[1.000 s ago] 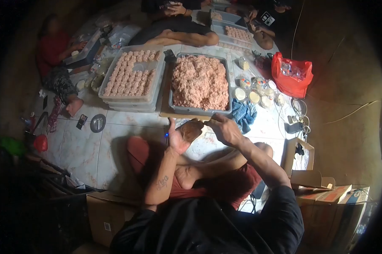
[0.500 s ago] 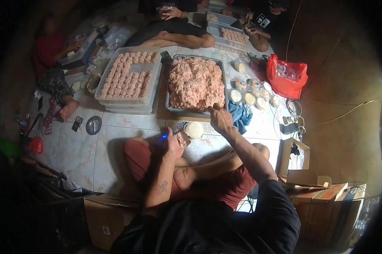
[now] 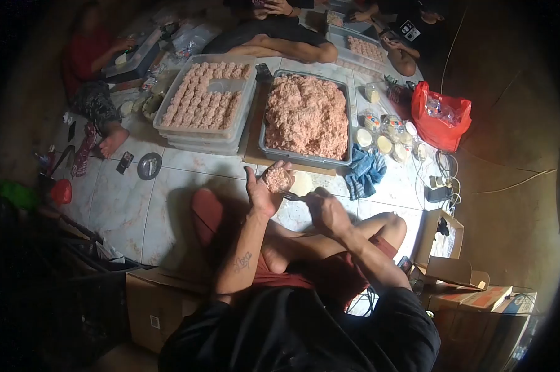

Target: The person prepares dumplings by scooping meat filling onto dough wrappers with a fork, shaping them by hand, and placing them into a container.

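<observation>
My left hand point(image 3: 264, 197) is palm up with thumb and fingers curled round an open dumpling point(image 3: 277, 180) topped with pink minced filling. My right hand point(image 3: 329, 214) grips a fork point(image 3: 292, 196), its tines close to the dumpling's lower right side. Behind my hands lies a stack of round pale dumpling wrappers point(image 3: 303, 184), partly hidden by my left hand. Beyond it, a grey tub point(image 3: 262, 127) is heaped with pink minced filling point(image 3: 308, 115). Left of the tub, a clear plastic container point(image 3: 196, 134) holds rows of filled dumplings point(image 3: 199, 99), with a gap toward its right side.
A blue cloth point(image 3: 365, 170) lies at the tub's right corner. Packs of round wrappers point(image 3: 384, 145) and a red plastic bag point(image 3: 441, 118) stand farther right, near cables and a charger. Other people sit at the back and left. Cardboard boxes point(image 3: 472, 310) flank me.
My right hand has come back from the tub's front edge to my left hand with the fork. My left hand has risen and turned its palm up. The view has shifted.
</observation>
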### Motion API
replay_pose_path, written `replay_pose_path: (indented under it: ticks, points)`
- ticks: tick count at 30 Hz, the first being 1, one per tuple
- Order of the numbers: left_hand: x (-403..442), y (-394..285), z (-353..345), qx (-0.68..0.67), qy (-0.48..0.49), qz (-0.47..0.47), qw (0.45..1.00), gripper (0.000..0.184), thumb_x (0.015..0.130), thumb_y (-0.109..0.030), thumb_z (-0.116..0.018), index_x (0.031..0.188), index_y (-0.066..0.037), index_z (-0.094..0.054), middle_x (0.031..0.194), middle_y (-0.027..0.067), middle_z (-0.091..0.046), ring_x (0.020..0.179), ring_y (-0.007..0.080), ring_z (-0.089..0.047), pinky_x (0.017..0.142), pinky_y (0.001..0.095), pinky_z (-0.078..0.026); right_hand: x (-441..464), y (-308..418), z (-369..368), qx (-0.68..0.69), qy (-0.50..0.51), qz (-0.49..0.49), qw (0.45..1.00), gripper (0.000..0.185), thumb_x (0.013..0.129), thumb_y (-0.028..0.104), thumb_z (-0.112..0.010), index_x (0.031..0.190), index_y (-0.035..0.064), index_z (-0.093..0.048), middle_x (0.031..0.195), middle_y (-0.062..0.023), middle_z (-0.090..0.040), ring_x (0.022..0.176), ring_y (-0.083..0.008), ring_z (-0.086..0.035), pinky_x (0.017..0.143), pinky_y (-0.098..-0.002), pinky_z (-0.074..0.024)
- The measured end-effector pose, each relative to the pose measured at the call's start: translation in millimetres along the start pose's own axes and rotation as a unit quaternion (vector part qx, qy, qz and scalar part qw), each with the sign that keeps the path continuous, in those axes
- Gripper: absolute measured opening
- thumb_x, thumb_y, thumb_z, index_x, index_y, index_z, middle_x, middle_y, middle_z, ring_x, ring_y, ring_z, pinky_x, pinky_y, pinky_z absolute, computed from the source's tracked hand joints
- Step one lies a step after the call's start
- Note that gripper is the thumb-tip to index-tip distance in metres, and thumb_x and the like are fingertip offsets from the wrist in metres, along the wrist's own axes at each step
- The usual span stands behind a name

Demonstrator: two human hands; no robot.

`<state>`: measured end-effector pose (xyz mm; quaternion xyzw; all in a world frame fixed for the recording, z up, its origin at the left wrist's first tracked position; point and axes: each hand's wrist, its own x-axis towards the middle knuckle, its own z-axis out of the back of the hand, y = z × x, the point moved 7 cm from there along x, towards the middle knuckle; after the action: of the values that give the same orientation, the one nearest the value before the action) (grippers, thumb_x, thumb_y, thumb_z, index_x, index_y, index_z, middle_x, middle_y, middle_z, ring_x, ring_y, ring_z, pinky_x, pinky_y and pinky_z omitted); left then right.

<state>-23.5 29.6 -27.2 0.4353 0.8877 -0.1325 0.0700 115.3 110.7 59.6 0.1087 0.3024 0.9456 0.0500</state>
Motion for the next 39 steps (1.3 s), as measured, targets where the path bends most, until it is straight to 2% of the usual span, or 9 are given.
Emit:
replay_pose_path:
  ticks: [7, 19, 23, 30, 32, 34, 36, 38, 39]
  points:
    - [-23, 14, -4, 0.097, 0.089, 0.170, 0.977, 0.110, 0.088, -0.085, -0.026, 0.146, 0.007, -0.038, 0.139, 0.0263, -0.054, 0.126, 0.0372, -0.056, 0.110, 0.0520, -0.041, 0, -1, 32, -0.080, -0.009, 0.072, 0.994, 0.044, 0.083, 0.002, -0.054, 0.123, 0.0150, -0.066, 0.102, -0.0154, -0.062, 0.078, -0.0373, -0.064, 0.067, -0.0447, -0.0537]
    - [-21, 19, -6, 0.152, 0.072, 0.223, 0.960, 0.107, 0.089, -0.083, -0.027, 0.139, 0.010, -0.045, 0.133, 0.0296, -0.057, 0.116, 0.0395, -0.062, 0.097, 0.0498, -0.051, -21, -23, 29, 0.036, -0.106, 0.142, 0.984, 0.025, 0.081, -0.006, -0.062, 0.106, -0.0001, -0.066, 0.086, -0.0194, -0.062, 0.072, -0.0376, -0.058, 0.060, -0.0435, -0.0487]
    - [-20, 7, -11, 0.232, 0.036, 0.181, 0.955, 0.103, 0.090, -0.082, -0.030, 0.143, 0.005, -0.040, 0.130, 0.0255, -0.061, 0.108, 0.0344, -0.065, 0.083, 0.0463, -0.058, -29, -49, 16, 0.251, -0.094, -0.217, 0.939, 0.020, 0.094, 0.012, -0.068, 0.103, -0.0059, -0.063, 0.086, -0.0105, -0.066, 0.074, -0.0149, -0.058, 0.062, -0.0292, -0.0455]
    - [-57, -8, -91, 0.326, 0.125, 0.218, 0.911, 0.091, 0.095, -0.073, -0.036, 0.157, -0.008, -0.020, 0.129, 0.0170, -0.059, 0.100, 0.0254, -0.068, 0.075, 0.0448, -0.062, 9, 4, 6, 0.574, -0.016, -0.181, 0.798, 0.024, 0.096, 0.022, -0.069, 0.107, 0.0001, -0.068, 0.092, -0.0024, -0.069, 0.086, -0.0089, -0.059, 0.079, -0.0254, -0.0460]
    - [-47, -15, -70, 0.380, 0.188, 0.208, 0.881, 0.063, 0.101, -0.044, -0.051, 0.150, -0.007, -0.039, 0.118, 0.0134, -0.066, 0.103, 0.0212, -0.067, 0.082, 0.0402, -0.060, 17, 29, 32, 0.585, -0.006, -0.163, 0.795, 0.024, 0.095, 0.020, -0.071, 0.106, -0.0009, -0.067, 0.092, -0.0024, -0.069, 0.083, -0.0089, -0.059, 0.075, -0.0246, -0.0475]
    - [-45, 5, -72, 0.655, 0.287, 0.000, 0.699, 0.053, 0.097, -0.025, -0.059, 0.145, -0.006, -0.046, 0.116, 0.0103, -0.066, 0.093, 0.0170, -0.065, 0.075, 0.0321, -0.057, 27, 35, 35, 0.540, -0.007, -0.119, 0.833, 0.026, 0.095, 0.020, -0.071, 0.108, -0.0023, -0.065, 0.093, -0.0029, -0.068, 0.083, -0.0082, -0.058, 0.074, -0.0245, -0.0472]
    - [-58, 8, -62, 0.607, 0.248, -0.073, 0.752, 0.034, 0.091, -0.016, -0.066, 0.121, -0.002, -0.061, 0.108, 0.0085, -0.068, 0.089, 0.0204, -0.065, 0.081, 0.0354, -0.053, 27, 28, 40, 0.462, -0.052, -0.114, 0.878, 0.026, 0.095, 0.019, -0.071, 0.107, -0.0026, -0.064, 0.091, -0.0018, -0.066, 0.083, -0.0077, -0.057, 0.074, -0.0242, -0.0461]
    - [-58, -1, -75, 0.804, 0.259, -0.287, 0.452, 0.031, 0.087, -0.015, -0.070, 0.114, -0.003, -0.065, 0.107, 0.0128, -0.070, 0.092, 0.0267, -0.068, 0.079, 0.0372, -0.054, 22, 20, 50, 0.399, -0.174, -0.112, 0.893, 0.020, 0.097, 0.017, -0.067, 0.103, -0.0016, -0.063, 0.084, 0.0018, -0.059, 0.079, -0.0059, -0.050, 0.070, -0.0228, -0.0412]
    - [-62, -6, -94, 0.789, 0.242, -0.344, 0.448, 0.029, 0.082, -0.014, -0.074, 0.109, -0.005, -0.068, 0.104, 0.0163, -0.070, 0.093, 0.0320, -0.068, 0.078, 0.0392, -0.055, 15, 10, 49, 0.418, -0.174, -0.135, 0.881, 0.019, 0.099, 0.017, -0.065, 0.102, -0.0010, -0.062, 0.082, 0.0027, -0.057, 0.078, -0.0051, -0.048, 0.069, -0.0223, -0.0396]
